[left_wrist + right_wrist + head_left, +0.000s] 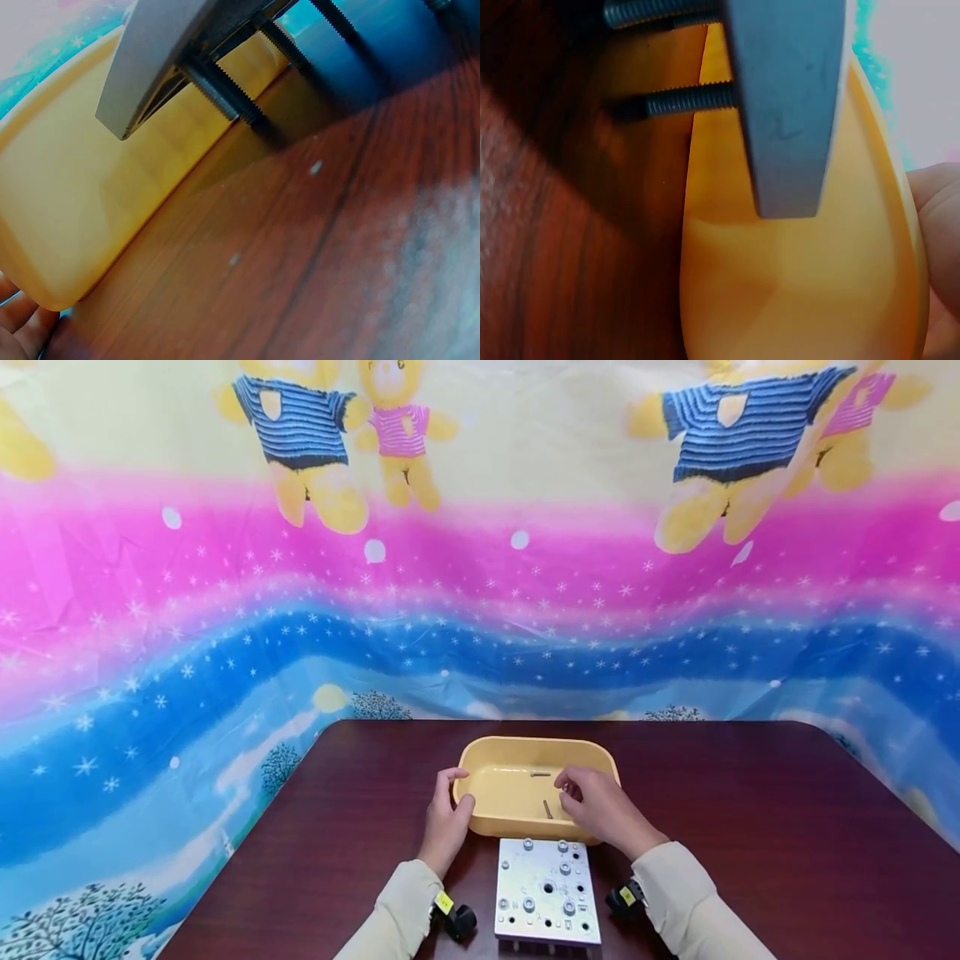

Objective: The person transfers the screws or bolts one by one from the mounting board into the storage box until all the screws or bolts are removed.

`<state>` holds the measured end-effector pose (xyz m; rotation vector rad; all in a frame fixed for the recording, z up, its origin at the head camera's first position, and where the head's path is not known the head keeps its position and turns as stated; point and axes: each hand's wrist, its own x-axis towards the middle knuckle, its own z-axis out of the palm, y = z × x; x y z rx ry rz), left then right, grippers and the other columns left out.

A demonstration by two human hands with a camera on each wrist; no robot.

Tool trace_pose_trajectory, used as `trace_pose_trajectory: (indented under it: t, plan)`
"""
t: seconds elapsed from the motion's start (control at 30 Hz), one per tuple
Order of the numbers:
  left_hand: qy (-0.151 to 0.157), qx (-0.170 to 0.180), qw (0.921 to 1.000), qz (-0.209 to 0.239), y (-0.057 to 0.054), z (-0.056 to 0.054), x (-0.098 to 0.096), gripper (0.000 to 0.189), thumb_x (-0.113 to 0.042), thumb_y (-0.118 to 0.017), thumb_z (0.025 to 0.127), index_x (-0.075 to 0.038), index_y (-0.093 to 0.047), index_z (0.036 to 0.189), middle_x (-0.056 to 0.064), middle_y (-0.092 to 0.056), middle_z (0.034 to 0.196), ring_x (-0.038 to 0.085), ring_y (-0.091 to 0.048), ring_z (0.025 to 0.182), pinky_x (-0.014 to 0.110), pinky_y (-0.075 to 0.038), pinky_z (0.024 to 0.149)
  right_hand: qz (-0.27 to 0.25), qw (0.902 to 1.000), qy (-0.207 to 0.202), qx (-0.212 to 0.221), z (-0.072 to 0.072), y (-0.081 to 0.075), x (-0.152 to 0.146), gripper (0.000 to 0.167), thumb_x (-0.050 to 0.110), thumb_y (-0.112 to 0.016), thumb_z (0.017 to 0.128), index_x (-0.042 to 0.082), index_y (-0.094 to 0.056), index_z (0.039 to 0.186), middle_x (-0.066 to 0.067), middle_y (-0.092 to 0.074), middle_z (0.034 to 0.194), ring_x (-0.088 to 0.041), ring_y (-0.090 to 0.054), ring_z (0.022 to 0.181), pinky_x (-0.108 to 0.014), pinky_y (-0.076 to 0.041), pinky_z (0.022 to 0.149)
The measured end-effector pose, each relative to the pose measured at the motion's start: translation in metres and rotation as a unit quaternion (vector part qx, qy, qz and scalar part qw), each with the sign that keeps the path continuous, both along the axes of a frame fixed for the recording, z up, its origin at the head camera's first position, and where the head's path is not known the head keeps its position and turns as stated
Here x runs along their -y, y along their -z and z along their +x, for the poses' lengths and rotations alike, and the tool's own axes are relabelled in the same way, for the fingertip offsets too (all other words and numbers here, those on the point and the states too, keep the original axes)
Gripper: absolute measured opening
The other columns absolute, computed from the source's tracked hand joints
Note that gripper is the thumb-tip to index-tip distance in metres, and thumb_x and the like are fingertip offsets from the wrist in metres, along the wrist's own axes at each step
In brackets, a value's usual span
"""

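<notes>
One loose screw (540,774) is lying on the floor of the yellow tray (498,793), its long axis running side to side. A second screw (548,810) is lying closer to the person, by the tray's near wall, its long axis pointing roughly fore and aft with a slight slant. The right hand (596,799) is reaching in over the tray's right half and is by far the nearer hand to both.

The relation that a pick would seem to turn on is this: from the right hand's grip, the crosswise screw is lying to the left and a little farther off, while the slanted one is lying to the left and nearer the person. Both are sitting just beside the fingertips, apparently apart from them. The right hand's fingers are curling inward with their tips close together; whether they are pinching something small cannot be told.

The left hand (446,818) is holding the tray's left end, thumb and fingers spanning the rim, well apart from the screws.

Just on the person's side of the tray, a metal block (528,878) is standing on the dark surface (750,793), with screw heads showing on top and threaded shanks projecting below. Beyond the surface, a printed cloth (480,568) is hanging as a backdrop.
</notes>
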<state>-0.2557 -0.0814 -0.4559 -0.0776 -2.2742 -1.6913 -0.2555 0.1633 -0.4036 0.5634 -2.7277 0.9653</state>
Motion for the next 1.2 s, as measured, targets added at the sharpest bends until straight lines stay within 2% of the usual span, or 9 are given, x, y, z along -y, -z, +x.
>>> trace_pose_trajectory:
  t: [0.3,0.5,0.8,0.97,1.2]
  plan:
    - [-0.007,-0.010,0.9999,-0.001,0.0020,-0.0015,-0.0004,0.034,-0.009,-0.054,0.086,-0.019,-0.051,0.119,0.007,-0.056,0.127,0.019,-0.053,0.111,0.039,-0.040,0.094,-0.001,1.0000,0.002,-0.001,-0.0001,-0.0001,0.0000,0.020,0.004,-0.065,0.084,0.004,-0.066,0.104,0.001,-0.062,0.086,-0.009,-0.057,0.076,-0.030,-0.050,0.069]
    - [-0.007,-0.010,0.9999,-0.001,0.0020,-0.0017,-0.0003,0.034,-0.009,-0.054,0.086,-0.019,-0.051,0.118,0.007,-0.056,0.127,0.019,-0.053,0.111,0.039,-0.040,0.095,0.004,0.9999,0.011,0.007,0.0002,-0.0009,0.0010,0.022,0.006,-0.065,0.085,0.005,-0.066,0.107,-0.009,-0.064,0.095,-0.014,-0.060,0.082,-0.034,-0.051,0.073]
    - [-0.002,-0.010,0.9999,-0.001,0.0018,-0.0013,-0.0002,0.035,-0.009,-0.054,0.086,-0.020,-0.050,0.119,0.007,-0.055,0.128,0.019,-0.053,0.110,0.039,-0.041,0.093,0.007,0.9999,0.012,0.001,0.0020,-0.0016,-0.0001,0.030,0.008,-0.064,0.086,0.001,-0.064,0.116,-0.015,-0.062,0.112,-0.023,-0.063,0.092,-0.038,-0.053,0.077]
    - [-0.002,-0.011,0.9999,-0.001,0.0018,-0.0014,0.0001,0.035,-0.009,-0.054,0.086,-0.020,-0.050,0.119,0.007,-0.055,0.127,0.020,-0.053,0.110,0.039,-0.042,0.093,0.014,0.9999,0.009,0.003,0.0018,-0.0013,-0.0007,0.035,0.010,-0.064,0.086,0.002,-0.062,0.120,-0.015,-0.060,0.119,-0.030,-0.063,0.102,-0.042,-0.052,0.081]
    - [0.002,-0.008,1.0000,0.000,0.0015,-0.0001,0.0009,0.034,-0.010,-0.054,0.087,-0.020,-0.050,0.119,0.007,-0.055,0.127,0.020,-0.053,0.108,0.040,-0.043,0.092,0.012,0.9999,-0.001,0.008,0.0022,-0.0017,-0.0029,0.033,0.010,-0.063,0.086,0.002,-0.063,0.119,-0.014,-0.060,0.119,-0.030,-0.062,0.103,-0.043,-0.052,0.082]
